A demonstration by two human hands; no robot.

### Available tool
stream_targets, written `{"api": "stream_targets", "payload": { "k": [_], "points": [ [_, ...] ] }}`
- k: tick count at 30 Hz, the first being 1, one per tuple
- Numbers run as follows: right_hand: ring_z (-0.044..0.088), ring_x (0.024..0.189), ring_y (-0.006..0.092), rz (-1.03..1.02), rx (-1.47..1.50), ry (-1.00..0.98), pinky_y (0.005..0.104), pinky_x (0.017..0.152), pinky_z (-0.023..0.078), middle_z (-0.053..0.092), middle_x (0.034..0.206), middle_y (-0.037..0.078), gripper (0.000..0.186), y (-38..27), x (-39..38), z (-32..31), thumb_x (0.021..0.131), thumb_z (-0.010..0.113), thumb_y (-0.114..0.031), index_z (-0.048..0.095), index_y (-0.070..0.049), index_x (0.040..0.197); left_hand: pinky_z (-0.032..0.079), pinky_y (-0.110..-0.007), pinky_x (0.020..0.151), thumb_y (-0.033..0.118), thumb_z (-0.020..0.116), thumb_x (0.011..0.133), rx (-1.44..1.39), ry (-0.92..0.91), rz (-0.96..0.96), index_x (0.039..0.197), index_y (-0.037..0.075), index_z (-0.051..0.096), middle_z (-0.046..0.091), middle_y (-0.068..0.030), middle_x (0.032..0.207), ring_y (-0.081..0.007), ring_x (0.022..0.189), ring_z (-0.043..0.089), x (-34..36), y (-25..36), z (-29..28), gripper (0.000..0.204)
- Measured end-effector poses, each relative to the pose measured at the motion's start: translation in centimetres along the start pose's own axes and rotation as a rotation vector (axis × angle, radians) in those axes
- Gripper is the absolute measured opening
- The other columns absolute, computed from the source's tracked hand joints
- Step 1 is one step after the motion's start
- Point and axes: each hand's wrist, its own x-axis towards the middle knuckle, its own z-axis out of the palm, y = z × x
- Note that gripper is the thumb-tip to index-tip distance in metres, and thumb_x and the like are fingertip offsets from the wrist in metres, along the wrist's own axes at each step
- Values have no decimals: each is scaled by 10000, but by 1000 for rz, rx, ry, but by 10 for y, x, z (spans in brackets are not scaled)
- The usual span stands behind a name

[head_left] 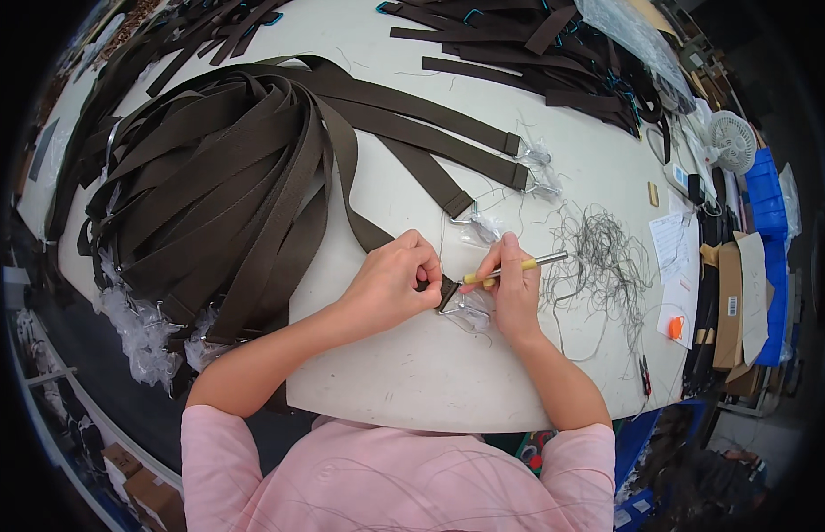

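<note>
My left hand [403,273] pinches the end of a dark olive webbing strap [367,220] at the table's middle, beside a metal fitting [448,306] with clear plastic wrap [470,310] on it. My right hand [514,284] is closed on a thin tool [551,258] with yellow parts and a metal shaft, held at that strap end; its working tip is too small to make out. Just above lie three other strap ends [452,199] with metal fittings in plastic. A big bundle of folded straps [208,177] fills the left side of the table, with wrapped fittings [151,350] along its near edge.
The white table [359,386] holds tangled threads [598,266], small scissors [645,376], an orange object [675,327], paper sheets [668,244] and, at the back, dark straps [519,62]. A white fan [731,137], blue bins [767,195] and cardboard [731,301] line the right edge.
</note>
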Motion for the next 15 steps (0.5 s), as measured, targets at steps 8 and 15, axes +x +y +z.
{"api": "stream_targets", "payload": {
  "k": [8,15],
  "points": [
    [667,566,143,4,39,-23,223,510,400,620,655,66,579,0,0,0,1122,367,-411,595,-27,754,535,-295,718,57,721,780,-2,29,-16,773,8,650,634,-69,988,-155,772,624,-1,3,2,86],
    [662,566,148,8,23,-15,227,512,425,612,660,67,585,-3,-1,2,1119,380,-422,595,-18,755,510,-260,726,49,724,786,-8,20,-29,789,17,658,638,-57,1031,-119,779,585,-1,3,2,73]
  ]
}}
